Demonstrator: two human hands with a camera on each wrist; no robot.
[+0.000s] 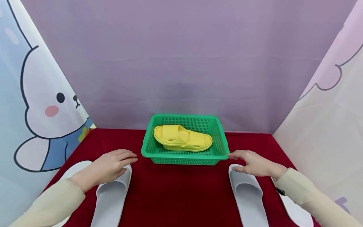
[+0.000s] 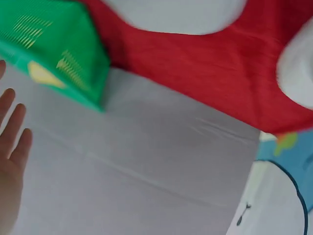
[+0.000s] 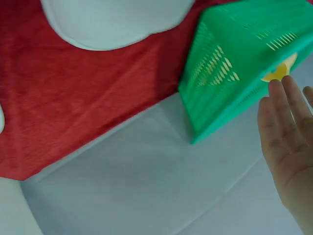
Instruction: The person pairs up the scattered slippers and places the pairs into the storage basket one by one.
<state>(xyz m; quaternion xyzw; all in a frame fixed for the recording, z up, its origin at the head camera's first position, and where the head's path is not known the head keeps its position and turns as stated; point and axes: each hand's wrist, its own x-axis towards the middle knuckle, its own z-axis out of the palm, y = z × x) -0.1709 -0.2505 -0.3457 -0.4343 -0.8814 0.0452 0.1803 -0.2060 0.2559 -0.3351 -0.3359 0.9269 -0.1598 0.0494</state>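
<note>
- A smooth lilac cloth backdrop [image 1: 181,63] rises behind everything.
- Two printed cloth panels flank it: a pale-blue one [image 1: 51,123] with a white cartoon animal at the left, an off-white and pink one [image 1: 326,126] at the right.
- A counter covered in deep-red cloth [image 1: 181,195] spreads below.
- A rectangular green plastic basket with slotted walls [image 1: 184,156] stands upright at the counter's far side, near the backdrop.
- Flat white slippers lie at both outer sides, the left one [image 1: 75,167] and the right one [image 1: 296,209] each partly hidden by a forearm.
- A pale-grey open-toed slipper [image 1: 110,198] lies left of centre, and a matching pale-grey slipper [image 1: 250,201] right of centre.
- A pair of bright-yellow slippers [image 1: 173,134] lies inside the basket, one partly overlapping the other.
- The left hand [image 1: 116,162], in a cream sleeve, is over the left grey slipper's toe end, its fingers relaxed and holding nothing.
- The right hand [image 1: 252,162] is beside the basket's near right corner, fingers extended and grasping nothing; whether the fingertips touch the rim, I cannot tell.
</note>
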